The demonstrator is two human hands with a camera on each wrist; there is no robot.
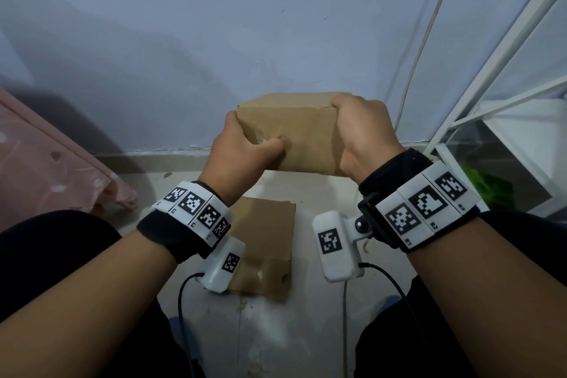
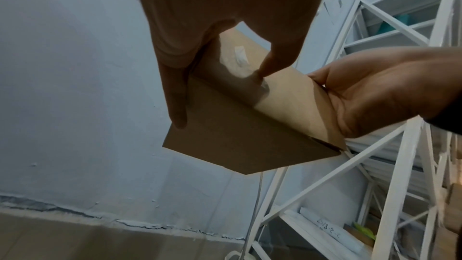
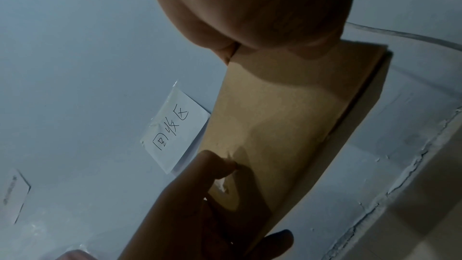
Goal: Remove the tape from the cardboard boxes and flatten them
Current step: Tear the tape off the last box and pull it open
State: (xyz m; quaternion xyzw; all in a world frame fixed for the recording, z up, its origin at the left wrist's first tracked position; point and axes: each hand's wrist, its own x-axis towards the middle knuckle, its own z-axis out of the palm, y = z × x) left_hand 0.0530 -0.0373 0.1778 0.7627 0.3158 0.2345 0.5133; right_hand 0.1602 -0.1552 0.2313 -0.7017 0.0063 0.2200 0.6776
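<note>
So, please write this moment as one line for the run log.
left hand: picks tape | right hand: holds box | flat cardboard: floor

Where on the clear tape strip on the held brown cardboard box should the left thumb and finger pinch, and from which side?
Pinch the clear tape strip at its crinkled, seemingly lifted end by the left hand thumb, coming from the left of the brown cardboard box. The right hand already braces the opposite corner.
</note>
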